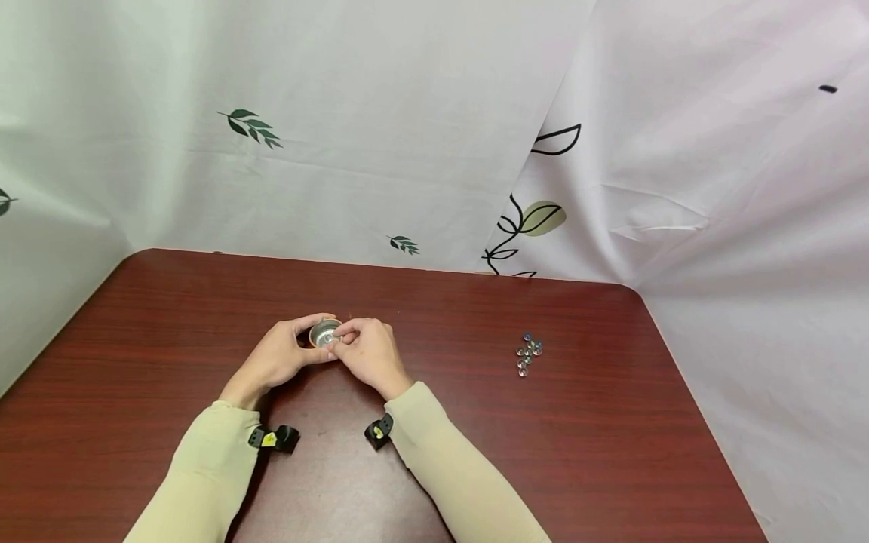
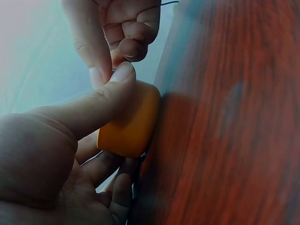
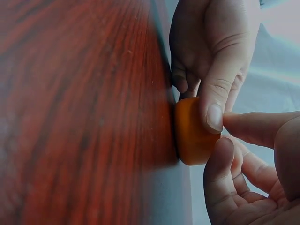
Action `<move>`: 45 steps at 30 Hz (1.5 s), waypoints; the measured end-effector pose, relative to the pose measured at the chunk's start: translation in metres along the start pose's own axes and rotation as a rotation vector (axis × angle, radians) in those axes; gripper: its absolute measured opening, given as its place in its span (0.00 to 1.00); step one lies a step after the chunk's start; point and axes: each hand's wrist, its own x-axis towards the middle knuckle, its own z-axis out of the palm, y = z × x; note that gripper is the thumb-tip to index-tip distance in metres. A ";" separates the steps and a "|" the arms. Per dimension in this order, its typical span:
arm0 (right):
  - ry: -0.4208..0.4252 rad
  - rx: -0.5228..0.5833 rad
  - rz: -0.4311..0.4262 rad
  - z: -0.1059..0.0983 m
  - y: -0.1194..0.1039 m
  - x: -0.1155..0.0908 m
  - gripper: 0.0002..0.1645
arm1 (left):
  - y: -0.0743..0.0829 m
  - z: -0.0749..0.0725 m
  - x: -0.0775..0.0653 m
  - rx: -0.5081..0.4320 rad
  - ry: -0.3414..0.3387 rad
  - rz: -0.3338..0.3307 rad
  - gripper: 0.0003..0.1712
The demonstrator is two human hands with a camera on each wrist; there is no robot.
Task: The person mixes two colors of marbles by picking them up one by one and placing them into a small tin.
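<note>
A small round cup (image 1: pixel 322 332), orange outside and silvery inside, stands on the table in front of me. My left hand (image 1: pixel 280 353) grips it from the left, with the thumb along the near side and the fingers round the far side. In the left wrist view, the orange wall of the cup (image 2: pixel 131 119) shows beneath that thumb. My right hand (image 1: pixel 375 354) has its thumb and bent index finger at the cup's right rim, the fingertips over the opening. I cannot tell whether they pinch anything. The right thumb (image 3: pixel 255 125) comes close to the left thumb's tip.
Several small clear and bluish glass-like pieces (image 1: pixel 528 359) lie grouped on the dark red wooden table (image 1: pixel 611 422), right of my hands. White leaf-printed cloth (image 1: pixel 380 136) hangs behind the table and at its sides. Black wrist cameras (image 1: pixel 274 438) sit at both sleeves.
</note>
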 end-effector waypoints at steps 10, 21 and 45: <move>0.018 -0.030 -0.027 -0.007 -0.002 -0.001 0.08 | 0.001 0.000 -0.001 -0.019 -0.003 -0.002 0.34; 0.016 -0.046 -0.059 -0.023 -0.008 -0.005 0.09 | 0.001 0.001 0.001 -0.033 -0.004 -0.015 0.32; 0.076 -0.026 -0.144 -0.072 -0.020 -0.028 0.09 | 0.002 0.001 -0.001 0.003 -0.018 -0.030 0.36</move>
